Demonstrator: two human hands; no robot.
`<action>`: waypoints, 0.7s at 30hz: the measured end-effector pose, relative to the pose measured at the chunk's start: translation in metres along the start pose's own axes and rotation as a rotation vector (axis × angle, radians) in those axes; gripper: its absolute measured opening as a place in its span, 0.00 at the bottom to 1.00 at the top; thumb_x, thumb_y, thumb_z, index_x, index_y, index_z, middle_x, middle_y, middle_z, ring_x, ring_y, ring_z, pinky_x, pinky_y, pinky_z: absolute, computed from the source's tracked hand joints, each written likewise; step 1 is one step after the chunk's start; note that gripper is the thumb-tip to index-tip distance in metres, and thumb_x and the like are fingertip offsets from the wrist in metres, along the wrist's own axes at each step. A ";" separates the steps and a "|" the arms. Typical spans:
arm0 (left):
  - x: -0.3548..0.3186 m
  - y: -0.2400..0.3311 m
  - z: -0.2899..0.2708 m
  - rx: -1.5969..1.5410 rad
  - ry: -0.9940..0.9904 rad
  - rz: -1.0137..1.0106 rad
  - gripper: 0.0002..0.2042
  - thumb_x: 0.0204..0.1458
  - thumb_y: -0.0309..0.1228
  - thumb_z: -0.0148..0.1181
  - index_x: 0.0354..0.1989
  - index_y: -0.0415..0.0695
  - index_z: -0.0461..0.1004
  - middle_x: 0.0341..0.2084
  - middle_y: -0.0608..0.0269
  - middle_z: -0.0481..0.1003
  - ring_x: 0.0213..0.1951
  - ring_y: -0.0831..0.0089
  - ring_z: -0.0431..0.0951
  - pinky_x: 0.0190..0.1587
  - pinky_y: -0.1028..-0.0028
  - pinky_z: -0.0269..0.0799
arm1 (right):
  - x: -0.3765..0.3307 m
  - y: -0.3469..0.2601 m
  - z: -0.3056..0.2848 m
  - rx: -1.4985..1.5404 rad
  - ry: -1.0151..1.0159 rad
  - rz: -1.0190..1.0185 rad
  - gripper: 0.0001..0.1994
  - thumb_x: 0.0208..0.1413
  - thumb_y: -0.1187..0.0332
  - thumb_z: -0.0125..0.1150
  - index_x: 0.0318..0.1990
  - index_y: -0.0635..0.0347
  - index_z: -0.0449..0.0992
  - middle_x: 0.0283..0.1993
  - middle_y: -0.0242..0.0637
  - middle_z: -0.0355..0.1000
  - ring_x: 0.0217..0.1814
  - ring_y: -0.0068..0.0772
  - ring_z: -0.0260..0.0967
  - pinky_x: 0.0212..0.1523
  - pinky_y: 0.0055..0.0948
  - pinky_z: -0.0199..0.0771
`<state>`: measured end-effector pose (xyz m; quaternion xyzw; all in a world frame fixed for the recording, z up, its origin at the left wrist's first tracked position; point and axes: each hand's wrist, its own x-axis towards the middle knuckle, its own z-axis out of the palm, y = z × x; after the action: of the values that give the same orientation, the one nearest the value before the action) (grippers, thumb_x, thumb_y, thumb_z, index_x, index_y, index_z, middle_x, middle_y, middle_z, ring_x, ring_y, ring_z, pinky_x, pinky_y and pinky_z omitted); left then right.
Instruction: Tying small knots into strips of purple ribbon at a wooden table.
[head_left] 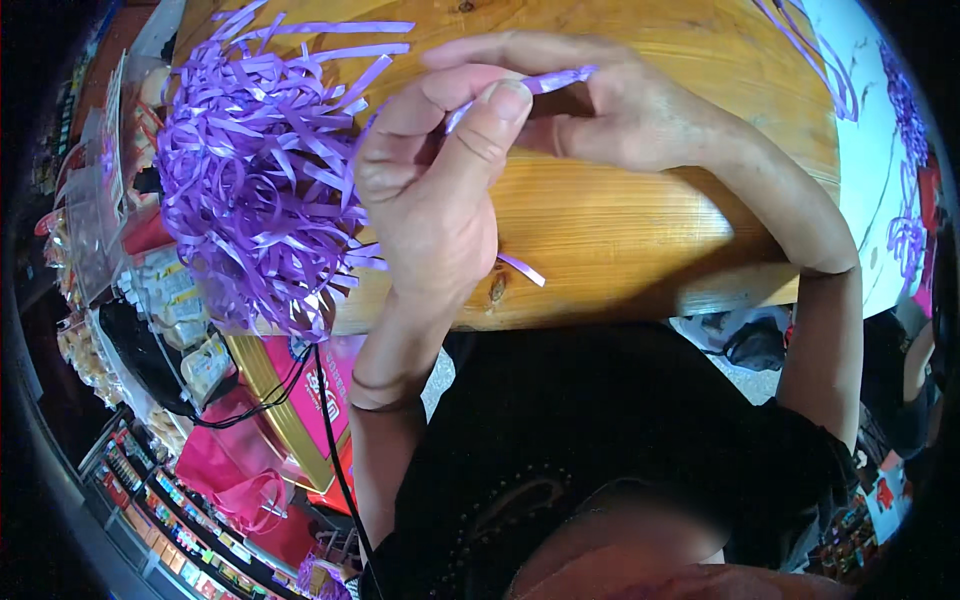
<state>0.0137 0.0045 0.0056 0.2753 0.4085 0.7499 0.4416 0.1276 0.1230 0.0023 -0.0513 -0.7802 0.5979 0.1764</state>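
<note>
Pinched a purple satin ribbon [562, 79] in the curled left hand [440, 190], beside the loosely curved right hand [635, 110] with its hold impossible to tell.

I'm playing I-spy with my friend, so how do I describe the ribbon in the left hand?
Find the wooden table, then the left hand above it, right of the tangled purple ribbon pile. Between the hand's thumb and finger is a narrow, shiny purple ribbon strip. Unlike the piled ribbons, it is pinched up off the table, one end pointing toward the right hand.
</note>
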 end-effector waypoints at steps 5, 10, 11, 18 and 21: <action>-0.006 0.029 0.023 -0.021 -0.154 0.146 0.07 0.52 0.26 0.54 0.37 0.38 0.72 0.17 0.69 0.65 0.17 0.80 0.58 0.23 0.78 0.56 | 0.005 -0.024 0.001 0.227 -0.325 0.069 0.23 0.50 0.81 0.56 0.55 0.60 0.65 0.53 0.36 0.66 0.56 0.27 0.62 0.54 0.25 0.64; 0.004 0.054 0.009 -0.069 -0.206 0.118 0.05 0.55 0.29 0.51 0.34 0.42 0.69 0.16 0.73 0.57 0.19 0.79 0.54 0.23 0.78 0.51 | -0.010 -0.020 -0.009 0.411 -0.331 0.190 0.15 0.53 0.76 0.58 0.49 0.62 0.71 0.42 0.35 0.72 0.46 0.25 0.68 0.49 0.23 0.68; 0.008 0.058 0.001 -0.148 -0.166 0.135 0.06 0.54 0.28 0.51 0.36 0.39 0.70 0.14 0.74 0.56 0.17 0.82 0.52 0.21 0.79 0.47 | -0.016 -0.021 -0.021 0.203 -0.246 0.244 0.13 0.53 0.74 0.58 0.47 0.62 0.73 0.40 0.35 0.73 0.43 0.24 0.69 0.46 0.22 0.69; 0.011 0.072 -0.030 -0.333 -0.078 0.103 0.07 0.54 0.26 0.52 0.37 0.36 0.72 0.14 0.76 0.52 0.17 0.84 0.47 0.20 0.80 0.42 | -0.081 -0.022 -0.079 -0.121 0.198 0.141 0.10 0.55 0.68 0.55 0.43 0.58 0.76 0.37 0.32 0.74 0.37 0.20 0.69 0.39 0.21 0.72; 0.013 0.063 -0.043 -0.228 -0.005 0.158 0.06 0.53 0.25 0.53 0.37 0.36 0.72 0.14 0.75 0.54 0.17 0.84 0.47 0.20 0.80 0.42 | -0.090 -0.016 -0.085 -0.206 0.234 0.102 0.11 0.56 0.66 0.54 0.45 0.54 0.77 0.38 0.31 0.74 0.38 0.21 0.70 0.41 0.22 0.72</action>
<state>-0.0531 -0.0173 0.0381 0.2564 0.2964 0.8232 0.4107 0.2423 0.1696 0.0171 -0.1779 -0.8079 0.5129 0.2292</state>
